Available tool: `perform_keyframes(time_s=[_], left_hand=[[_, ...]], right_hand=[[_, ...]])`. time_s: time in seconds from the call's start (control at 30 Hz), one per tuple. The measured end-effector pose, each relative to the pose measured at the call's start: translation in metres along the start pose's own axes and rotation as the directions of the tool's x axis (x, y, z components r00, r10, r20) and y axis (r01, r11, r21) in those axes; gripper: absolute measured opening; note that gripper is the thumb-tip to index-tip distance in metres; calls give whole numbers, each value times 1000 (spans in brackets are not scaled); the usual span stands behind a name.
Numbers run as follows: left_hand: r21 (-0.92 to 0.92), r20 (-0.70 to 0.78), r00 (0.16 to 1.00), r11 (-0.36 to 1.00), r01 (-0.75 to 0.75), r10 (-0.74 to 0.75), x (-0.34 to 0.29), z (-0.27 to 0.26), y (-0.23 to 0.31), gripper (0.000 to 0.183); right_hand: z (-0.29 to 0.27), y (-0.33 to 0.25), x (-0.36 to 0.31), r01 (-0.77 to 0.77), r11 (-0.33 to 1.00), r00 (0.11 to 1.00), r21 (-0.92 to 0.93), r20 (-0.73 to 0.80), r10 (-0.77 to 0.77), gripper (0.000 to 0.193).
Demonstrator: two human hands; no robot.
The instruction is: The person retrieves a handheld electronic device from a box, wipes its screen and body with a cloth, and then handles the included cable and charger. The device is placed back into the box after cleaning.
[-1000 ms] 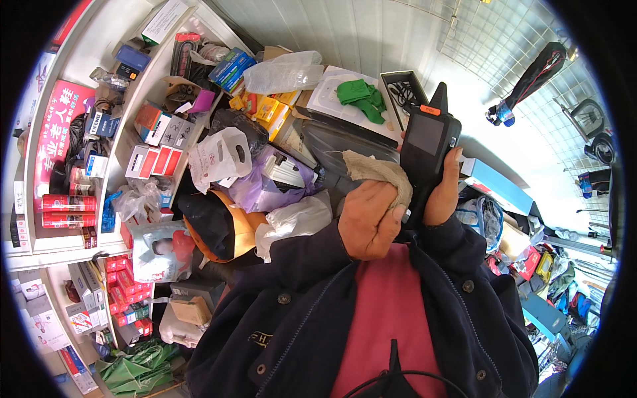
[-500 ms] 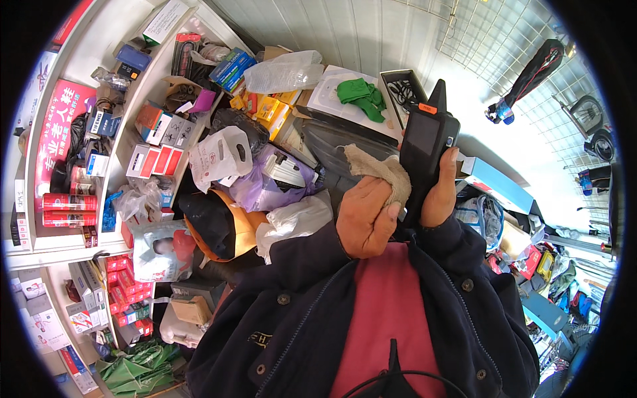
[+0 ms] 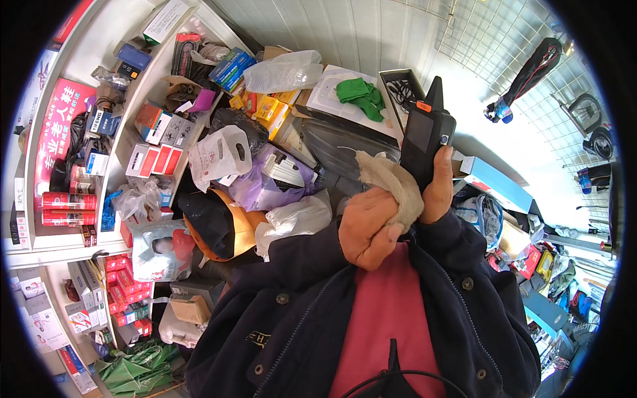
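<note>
My right hand (image 3: pixel 438 186) grips a black handheld radio (image 3: pixel 423 136) from its right side, the thumb pointing up along the edge. The radio stands tilted, with a stubby antenna, a dark screen and an orange part near its top. My left hand (image 3: pixel 369 229) is closed on a beige cloth (image 3: pixel 391 186). The bunched cloth lies against the radio's lower left part and covers its bottom end. Some of my right fingers are hidden behind the radio.
Beyond my hands are a white box (image 3: pixel 325 93) with a green cloth (image 3: pixel 361 98) and an open black box (image 3: pixel 401 89) holding cables. Plastic bags (image 3: pixel 219 152) crowd the left, before shelves of cartons (image 3: pixel 156 162). A blue box (image 3: pixel 497 182) lies right, near a wire grid wall (image 3: pixel 524 40).
My left hand and the cloth have moved slightly down and right, so more of the radio's lower part is covered. The radio has shifted a little left and up.
</note>
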State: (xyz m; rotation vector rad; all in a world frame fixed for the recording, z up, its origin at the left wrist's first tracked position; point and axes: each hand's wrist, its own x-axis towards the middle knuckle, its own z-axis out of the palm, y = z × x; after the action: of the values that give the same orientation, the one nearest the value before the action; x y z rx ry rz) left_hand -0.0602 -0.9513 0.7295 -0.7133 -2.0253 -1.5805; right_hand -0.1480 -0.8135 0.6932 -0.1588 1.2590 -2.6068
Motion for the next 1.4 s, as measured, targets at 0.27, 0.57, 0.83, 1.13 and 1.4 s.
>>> perform_keyframes(time_s=[0.27, 0.57, 0.83, 1.13, 1.4], left_hand=[[-516, -413, 793, 832, 202, -448, -14, -5, 6, 57], [-228, -349, 862, 926, 302, -367, -8, -17, 5, 44], [244, -2, 1000, 970, 7, -7, 6, -11, 7, 29], [135, -9, 996, 987, -89, 91, 10, -6, -2, 28], [93, -23, 999, 995, -32, 34, -3, -13, -6, 25]], right_hand=[[-3, -27, 10, -315, 860, 935, 403, 286, 208, 84], [10, -33, 10, -310, 876, 929, 370, 312, 197, 86], [14, -26, 4, -209, 940, 968, 270, 194, 160, 86], [9, -26, 4, -256, 927, 959, 273, 189, 210, 88], [4, -30, 6, -382, 818, 919, 429, 270, 288, 87]])
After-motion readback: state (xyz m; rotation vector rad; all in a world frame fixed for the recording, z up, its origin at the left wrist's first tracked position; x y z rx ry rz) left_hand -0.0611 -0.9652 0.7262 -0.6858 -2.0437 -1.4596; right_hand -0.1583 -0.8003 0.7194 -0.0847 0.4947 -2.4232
